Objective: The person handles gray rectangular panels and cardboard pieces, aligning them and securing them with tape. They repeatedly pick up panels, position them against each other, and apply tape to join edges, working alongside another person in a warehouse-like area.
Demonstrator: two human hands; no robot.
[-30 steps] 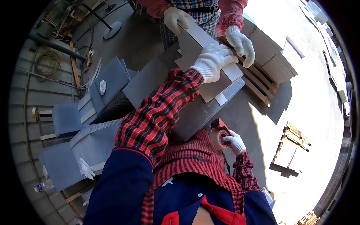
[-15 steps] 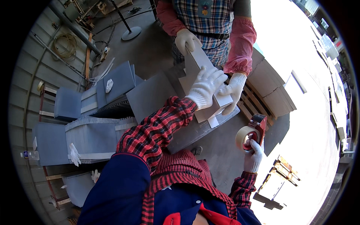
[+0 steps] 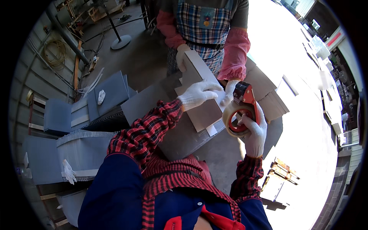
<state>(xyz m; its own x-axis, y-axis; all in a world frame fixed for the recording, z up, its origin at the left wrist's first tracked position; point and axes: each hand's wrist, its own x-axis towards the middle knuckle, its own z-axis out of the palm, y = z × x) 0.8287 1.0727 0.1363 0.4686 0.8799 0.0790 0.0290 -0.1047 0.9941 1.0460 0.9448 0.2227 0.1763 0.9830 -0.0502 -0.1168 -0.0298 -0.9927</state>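
Observation:
A grey cardboard box (image 3: 198, 117) stands on its long edge on a grey surface, its narrow side facing up. My left hand (image 3: 200, 94), in a white knit glove, rests on its upper edge with fingers stretched out. In my gloved right hand (image 3: 256, 136) is a red tape dispenser (image 3: 251, 96) with a wide roll of tape, raised beside the box's near end. Opposite me, a co-worker in a plaid apron steadies the box with one gloved hand (image 3: 182, 57) at the far end and another gloved hand (image 3: 229, 92) by the near end.
Stacks of grey cardboard sheets (image 3: 90, 143) stand on my left, with a loose white glove (image 3: 69, 171) on one. Flattened cardboard (image 3: 268, 101) lies to the right of the box. A wooden pallet (image 3: 283, 170) sits on the sunlit ground. Behind are a round-based stand (image 3: 121, 42) and coiled hose (image 3: 55, 53).
My right hand has brought the tape dispenser up and left, close to the box's near end. My left hand's fingers have shifted along the upper edge, with the thumb now apart.

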